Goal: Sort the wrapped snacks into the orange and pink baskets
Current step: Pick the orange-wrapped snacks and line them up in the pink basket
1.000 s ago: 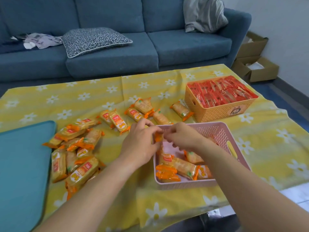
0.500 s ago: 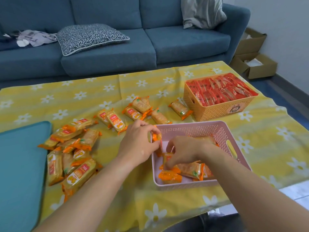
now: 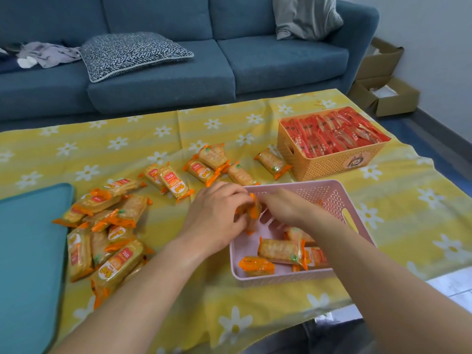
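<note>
snack (image 3: 252, 212) pinched between left hand (image 3: 217, 213), right hand (image 3: 286, 206)

Loose snack packets (image 3: 120, 261) lie left of the lower-centre basket (image 3: 329, 198); the filled basket (image 3: 332, 164) stands upper right, behind it.

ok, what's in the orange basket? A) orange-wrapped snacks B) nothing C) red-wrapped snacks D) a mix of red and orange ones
C: the orange basket is packed with red-wrapped snacks only; the orange-wrapped snacks lie on the yellow cloth and in the pink basket.
</note>
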